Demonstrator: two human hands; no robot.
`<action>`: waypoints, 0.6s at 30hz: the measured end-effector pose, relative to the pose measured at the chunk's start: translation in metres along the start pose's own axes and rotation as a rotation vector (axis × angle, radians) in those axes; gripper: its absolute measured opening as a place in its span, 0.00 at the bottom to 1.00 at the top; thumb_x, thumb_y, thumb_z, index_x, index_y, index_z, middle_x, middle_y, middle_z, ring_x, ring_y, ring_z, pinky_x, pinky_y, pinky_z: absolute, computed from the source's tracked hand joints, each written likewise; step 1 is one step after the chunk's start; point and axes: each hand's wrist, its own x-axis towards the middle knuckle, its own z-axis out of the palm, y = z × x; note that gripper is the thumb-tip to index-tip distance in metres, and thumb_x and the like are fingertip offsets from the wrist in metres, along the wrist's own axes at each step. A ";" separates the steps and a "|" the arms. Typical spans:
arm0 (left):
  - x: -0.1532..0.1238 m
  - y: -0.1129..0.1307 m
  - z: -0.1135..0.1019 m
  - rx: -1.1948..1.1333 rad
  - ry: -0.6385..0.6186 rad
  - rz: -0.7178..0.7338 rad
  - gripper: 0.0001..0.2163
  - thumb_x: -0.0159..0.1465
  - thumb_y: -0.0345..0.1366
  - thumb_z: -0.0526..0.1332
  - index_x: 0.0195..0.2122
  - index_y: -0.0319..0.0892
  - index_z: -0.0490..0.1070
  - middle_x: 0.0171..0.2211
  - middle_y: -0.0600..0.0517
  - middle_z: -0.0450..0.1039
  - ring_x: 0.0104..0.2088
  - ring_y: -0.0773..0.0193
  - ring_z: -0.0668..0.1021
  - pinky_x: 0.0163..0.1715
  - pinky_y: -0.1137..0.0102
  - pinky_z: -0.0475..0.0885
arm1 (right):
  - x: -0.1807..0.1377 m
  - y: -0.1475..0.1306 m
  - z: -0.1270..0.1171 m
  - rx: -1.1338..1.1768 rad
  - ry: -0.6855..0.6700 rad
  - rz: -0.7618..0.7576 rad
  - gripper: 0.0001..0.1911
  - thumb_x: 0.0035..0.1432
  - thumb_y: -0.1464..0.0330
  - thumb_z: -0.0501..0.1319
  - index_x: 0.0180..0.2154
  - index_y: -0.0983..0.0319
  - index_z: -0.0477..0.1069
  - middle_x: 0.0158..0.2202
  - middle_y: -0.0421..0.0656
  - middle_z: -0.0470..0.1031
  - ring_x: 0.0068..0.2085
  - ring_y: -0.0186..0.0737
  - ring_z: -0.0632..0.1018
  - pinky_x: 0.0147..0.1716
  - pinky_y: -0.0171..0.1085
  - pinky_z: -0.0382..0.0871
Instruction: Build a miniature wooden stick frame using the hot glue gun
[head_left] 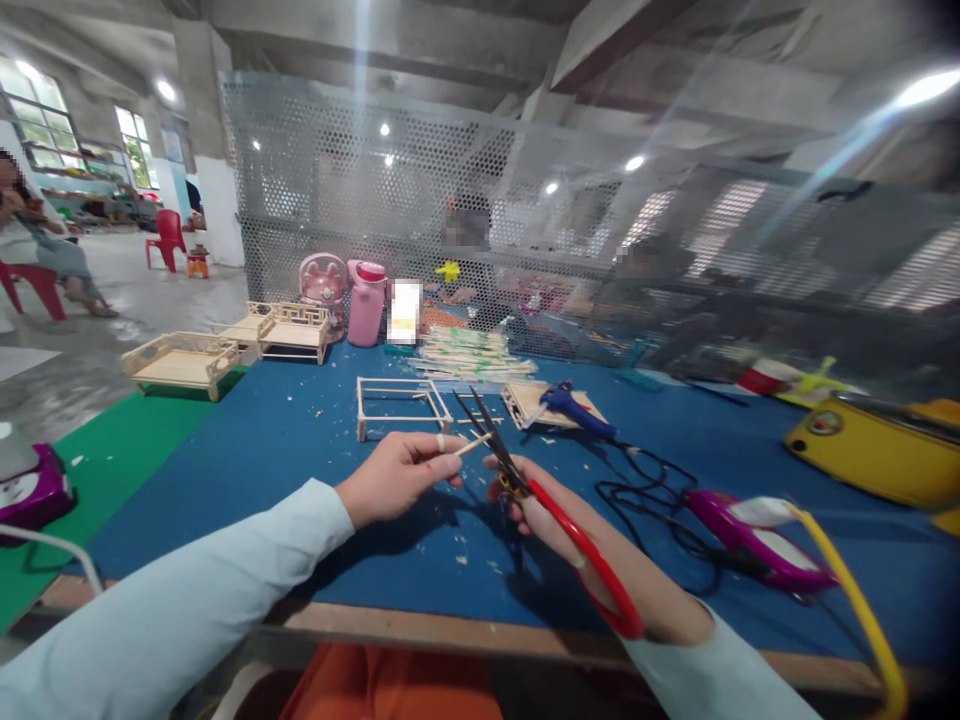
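Observation:
My left hand [401, 472] pinches a short thin wooden stick [472, 444] above the blue table mat [300, 440]. My right hand [555, 520] grips red-handled cutters [525, 480], whose black blades are spread open around the stick's far end. Just beyond my hands stands a small open frame of wooden sticks [397, 403]. A flat stick panel [536, 403] lies to its right, with a blue glue gun [574, 410] resting on it.
Miniature wooden beds [184, 360] stand at the left edge, near a pink bottle [366, 303] and a pile of sticks [469, 355]. A black cord [652, 490], a magenta tool [750, 540] and a yellow case [877, 450] lie right. People sit behind a mesh screen [450, 200].

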 end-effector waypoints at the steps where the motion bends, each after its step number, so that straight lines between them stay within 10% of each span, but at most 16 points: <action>1: 0.000 0.000 0.000 0.015 0.004 0.006 0.14 0.61 0.39 0.58 0.40 0.36 0.76 0.27 0.52 0.72 0.29 0.68 0.71 0.36 0.73 0.65 | 0.000 -0.001 0.000 -0.004 -0.002 -0.001 0.28 0.58 0.53 0.54 0.56 0.58 0.62 0.39 0.45 0.76 0.41 0.45 0.76 0.46 0.42 0.69; 18: -0.002 -0.001 0.002 0.120 0.099 0.036 0.14 0.61 0.36 0.58 0.45 0.36 0.75 0.38 0.47 0.78 0.34 0.63 0.76 0.40 0.71 0.70 | 0.002 -0.012 0.003 -0.131 0.016 0.039 0.30 0.57 0.52 0.53 0.56 0.61 0.61 0.52 0.49 0.71 0.51 0.51 0.72 0.51 0.45 0.66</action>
